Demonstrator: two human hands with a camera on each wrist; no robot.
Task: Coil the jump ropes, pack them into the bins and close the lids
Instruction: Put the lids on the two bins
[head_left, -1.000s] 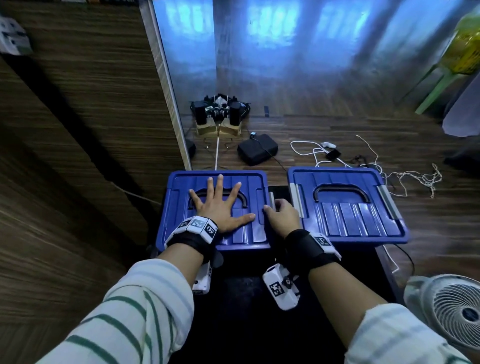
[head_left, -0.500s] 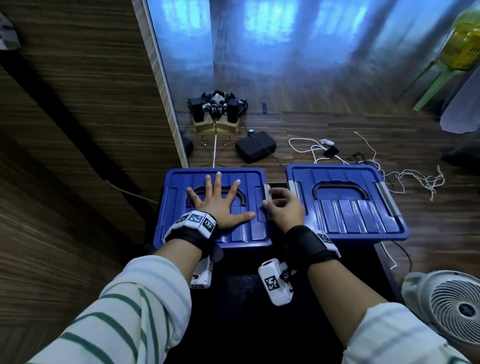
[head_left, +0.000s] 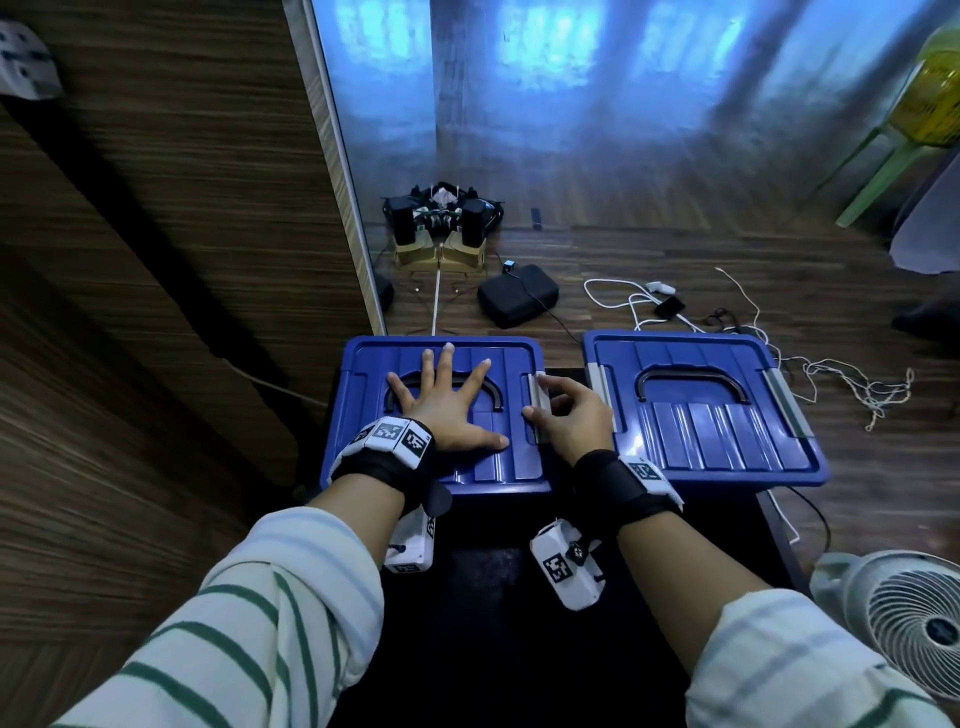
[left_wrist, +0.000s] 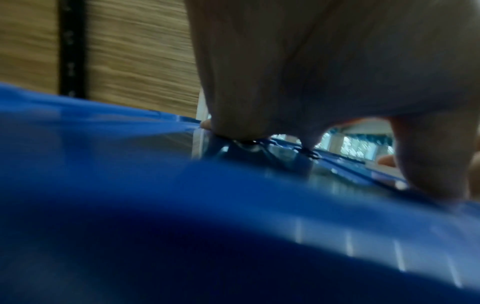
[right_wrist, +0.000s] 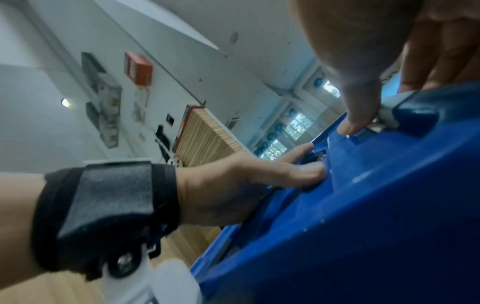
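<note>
Two blue bins stand side by side with their lids on: the left lid (head_left: 514, 364) and the right lid (head_left: 727, 431). No jump rope shows; the bins' insides are hidden. My left hand (head_left: 447, 410) lies flat with spread fingers on the left lid, over its black handle. The left wrist view shows the palm (left_wrist: 311, 61) pressed onto blue plastic (left_wrist: 182, 205). My right hand (head_left: 576, 421) pinches the grey latch (head_left: 539, 400) on that lid's right edge. In the right wrist view my thumb (right_wrist: 358, 102) sits beside the latch (right_wrist: 389, 111), with fingers behind it.
The bins rest on a black table (head_left: 493, 597). A white fan (head_left: 914, 623) stands at the lower right. On the wooden floor beyond lie a black pouch (head_left: 517, 296), white cables (head_left: 634, 301) and a tangled cord (head_left: 857, 379). A wood-panelled wall rises at the left.
My right hand has moved forward along the gap between the bins and uncurled its fingers onto the left bin's grey latch. The left hand stays flat on the lid.
</note>
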